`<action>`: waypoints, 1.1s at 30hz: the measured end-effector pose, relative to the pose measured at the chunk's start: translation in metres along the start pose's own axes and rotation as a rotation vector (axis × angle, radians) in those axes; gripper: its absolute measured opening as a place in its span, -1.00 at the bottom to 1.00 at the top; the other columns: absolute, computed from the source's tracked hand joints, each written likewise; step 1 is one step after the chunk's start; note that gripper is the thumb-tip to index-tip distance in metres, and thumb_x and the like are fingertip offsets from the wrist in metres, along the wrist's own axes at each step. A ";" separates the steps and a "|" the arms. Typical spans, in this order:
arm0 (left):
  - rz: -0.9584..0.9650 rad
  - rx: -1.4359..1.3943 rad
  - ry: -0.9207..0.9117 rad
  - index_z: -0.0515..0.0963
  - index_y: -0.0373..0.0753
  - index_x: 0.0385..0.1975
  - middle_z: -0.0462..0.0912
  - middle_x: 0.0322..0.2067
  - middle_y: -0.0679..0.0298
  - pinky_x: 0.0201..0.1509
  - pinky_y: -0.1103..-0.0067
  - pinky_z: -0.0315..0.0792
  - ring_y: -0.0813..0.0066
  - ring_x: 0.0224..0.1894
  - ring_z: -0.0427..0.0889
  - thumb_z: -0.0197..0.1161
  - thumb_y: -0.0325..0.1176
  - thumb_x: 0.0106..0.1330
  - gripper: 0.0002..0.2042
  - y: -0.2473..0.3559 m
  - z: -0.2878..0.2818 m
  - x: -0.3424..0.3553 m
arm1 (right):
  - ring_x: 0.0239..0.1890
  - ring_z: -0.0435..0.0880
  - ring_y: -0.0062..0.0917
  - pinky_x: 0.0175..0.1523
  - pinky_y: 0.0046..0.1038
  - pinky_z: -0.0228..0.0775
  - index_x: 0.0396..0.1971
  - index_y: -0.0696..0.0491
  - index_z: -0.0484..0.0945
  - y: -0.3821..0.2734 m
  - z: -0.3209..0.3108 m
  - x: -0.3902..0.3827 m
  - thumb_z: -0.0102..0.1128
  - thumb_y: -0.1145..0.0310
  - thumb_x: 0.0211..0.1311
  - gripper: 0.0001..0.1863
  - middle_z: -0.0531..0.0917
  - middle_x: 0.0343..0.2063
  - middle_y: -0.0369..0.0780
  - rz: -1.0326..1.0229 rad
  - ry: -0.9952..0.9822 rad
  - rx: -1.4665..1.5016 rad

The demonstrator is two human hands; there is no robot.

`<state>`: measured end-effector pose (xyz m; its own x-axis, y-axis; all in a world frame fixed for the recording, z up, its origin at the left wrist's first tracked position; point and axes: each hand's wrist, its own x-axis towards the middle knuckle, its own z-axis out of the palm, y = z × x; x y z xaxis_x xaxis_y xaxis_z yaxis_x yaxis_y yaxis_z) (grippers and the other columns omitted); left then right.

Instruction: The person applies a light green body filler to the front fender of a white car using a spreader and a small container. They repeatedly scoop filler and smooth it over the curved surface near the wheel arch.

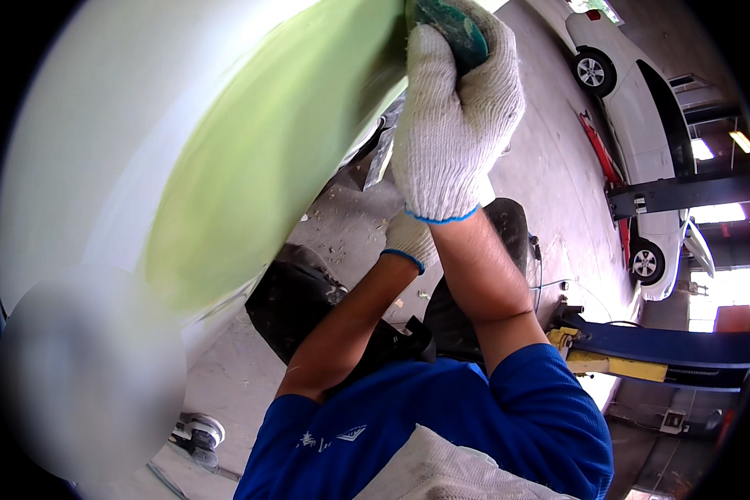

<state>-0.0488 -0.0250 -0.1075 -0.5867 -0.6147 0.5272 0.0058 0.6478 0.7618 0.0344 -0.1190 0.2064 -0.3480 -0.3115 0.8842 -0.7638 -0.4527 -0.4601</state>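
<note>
My right hand (460, 117), in a white knit glove with a blue cuff, is raised at the top centre. Its fingers close round a dark green, round-edged tool (457, 32), whose exact kind I cannot make out. The tool is at the edge of a pale green patch (250, 158) on a white curved vehicle panel (83, 167). Lower down, my left hand (412, 235) wears the same sort of glove. My right hand and wrist hide its fingers. A flat metallic strip (381, 158) shows just beyond it, beside the panel's lower edge; whether that hand holds it is unclear.
An orbital sander (198, 437) lies on the floor at lower left. White debris dots the concrete floor (342, 225) by my knees. A white car (642, 125) stands at right beside a dark lift post (692, 196). Nearer is a blue and yellow lift part (650, 350).
</note>
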 end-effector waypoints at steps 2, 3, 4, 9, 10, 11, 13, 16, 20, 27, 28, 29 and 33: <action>0.015 -0.192 0.196 0.45 -0.18 0.30 0.56 0.20 0.01 0.23 0.39 0.48 0.14 0.18 0.60 0.14 -0.06 0.47 -0.50 -0.002 0.002 -0.004 | -0.18 0.62 -0.15 -0.03 -0.31 0.50 -0.06 0.17 0.59 -0.005 0.002 -0.007 0.16 0.61 0.22 -0.72 0.58 -0.20 -0.05 -0.027 -0.008 -0.019; -0.107 -0.316 0.130 0.35 -0.18 0.37 0.47 0.28 0.02 0.31 0.41 0.41 0.17 0.26 0.52 0.14 -0.06 0.47 -0.45 0.032 -0.018 0.014 | -0.18 0.62 -0.15 -0.03 -0.31 0.50 -0.06 0.17 0.59 -0.002 -0.007 -0.007 0.15 0.61 0.22 -0.72 0.58 -0.20 -0.05 -0.058 -0.010 -0.067; -0.155 -0.334 0.117 0.37 -0.19 0.33 0.49 0.24 0.01 0.29 0.40 0.42 0.16 0.23 0.53 0.15 -0.07 0.45 -0.47 0.043 -0.031 0.025 | -0.18 0.61 -0.14 -0.03 -0.31 0.50 -0.06 0.16 0.59 -0.008 -0.006 -0.010 0.15 0.61 0.22 -0.72 0.57 -0.20 -0.05 -0.075 -0.018 -0.077; -0.287 -0.168 -0.027 0.48 -0.23 0.12 0.57 0.04 -0.04 0.16 0.31 0.48 0.07 0.07 0.60 0.20 -0.11 0.34 -0.56 0.063 -0.070 0.039 | -0.18 0.60 -0.13 -0.02 -0.30 0.48 -0.06 0.16 0.58 -0.039 0.006 -0.023 0.15 0.61 0.22 -0.72 0.56 -0.20 -0.05 -0.145 -0.097 -0.085; -0.325 -0.112 -0.099 0.51 -0.24 0.08 0.58 0.00 -0.05 0.13 0.29 0.49 0.05 0.04 0.61 0.21 -0.12 0.32 -0.57 0.066 -0.079 0.039 | -0.18 0.60 -0.13 -0.02 -0.29 0.48 -0.05 0.16 0.58 -0.046 0.007 -0.026 0.14 0.62 0.20 -0.70 0.57 -0.20 -0.05 -0.148 -0.136 -0.129; -0.356 -0.062 -0.177 0.53 -0.25 0.04 0.60 -0.04 -0.06 0.10 0.27 0.50 0.03 0.01 0.63 0.22 -0.12 0.29 -0.59 0.070 -0.086 0.040 | -0.17 0.59 -0.13 -0.02 -0.28 0.48 -0.04 0.15 0.58 -0.046 0.008 -0.032 0.14 0.63 0.17 -0.68 0.57 -0.20 -0.05 -0.123 -0.155 -0.110; -0.394 0.015 -0.314 0.58 -0.26 -0.05 0.63 -0.12 -0.08 0.05 0.23 0.52 0.00 -0.06 0.66 0.24 -0.14 0.25 -0.62 0.079 -0.099 0.045 | -0.16 0.57 -0.12 -0.02 -0.25 0.47 -0.02 0.15 0.57 -0.047 0.009 -0.042 0.13 0.65 0.13 -0.63 0.57 -0.21 -0.05 -0.079 -0.193 -0.082; -0.425 0.076 -0.446 0.64 -0.29 -0.17 0.67 -0.24 -0.12 -0.03 0.18 0.56 -0.05 -0.15 0.70 0.27 -0.17 0.18 -0.66 0.089 -0.114 0.046 | -0.16 0.57 -0.10 -0.02 -0.23 0.47 0.00 0.13 0.58 -0.062 0.012 -0.054 0.16 0.63 0.04 -0.57 0.56 -0.19 -0.05 -0.060 -0.200 -0.041; -0.445 0.106 -0.482 0.71 -0.33 -0.35 0.71 -0.38 -0.16 -0.13 0.12 0.59 -0.13 -0.27 0.73 0.30 -0.21 0.11 -0.71 0.090 -0.115 0.046 | -0.14 0.56 -0.07 -0.01 -0.19 0.46 0.03 0.09 0.59 -0.077 0.018 -0.073 0.21 0.58 -0.11 -0.46 0.57 -0.15 -0.06 -0.005 -0.214 0.013; -0.390 0.079 -0.408 0.71 -0.35 -0.42 0.70 -0.40 -0.16 -0.15 0.14 0.61 -0.14 -0.28 0.72 0.35 -0.20 0.09 -0.72 0.086 -0.113 0.044 | -0.08 0.52 -0.09 0.02 -0.17 0.42 0.10 0.09 0.57 -0.106 0.020 -0.100 0.23 0.52 -0.17 -0.37 0.56 -0.09 -0.08 0.077 -0.339 0.144; -0.381 0.069 -0.422 0.71 -0.35 -0.42 0.70 -0.40 -0.16 -0.15 0.14 0.61 -0.14 -0.28 0.72 0.35 -0.20 0.09 -0.72 0.083 -0.106 0.045 | -0.08 0.52 -0.11 0.02 -0.19 0.42 0.10 0.09 0.57 -0.104 0.018 -0.103 0.22 0.51 -0.15 -0.38 0.56 -0.10 -0.09 0.101 -0.360 0.148; -0.374 0.063 -0.440 0.71 -0.35 -0.42 0.70 -0.40 -0.16 -0.15 0.14 0.61 -0.14 -0.28 0.72 0.35 -0.20 0.09 -0.72 0.082 -0.093 0.050 | -0.08 0.52 -0.12 0.02 -0.20 0.43 0.09 0.09 0.58 -0.102 0.014 -0.106 0.22 0.50 -0.13 -0.39 0.56 -0.10 -0.10 0.121 -0.374 0.145; -0.386 0.105 -0.425 0.71 -0.35 -0.41 0.70 -0.40 -0.16 -0.15 0.14 0.60 -0.14 -0.28 0.72 0.35 -0.20 0.08 -0.71 0.073 -0.107 0.045 | -0.07 0.53 -0.18 0.00 -0.23 0.46 0.06 0.08 0.59 -0.123 0.018 -0.115 0.20 0.41 -0.07 -0.45 0.55 -0.10 -0.15 0.177 -0.413 0.213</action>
<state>0.0114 -0.0537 0.0117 -0.8040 -0.5946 0.0045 -0.3409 0.4672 0.8158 0.1776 -0.0425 0.1598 -0.1852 -0.6842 0.7054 -0.5690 -0.5106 -0.6446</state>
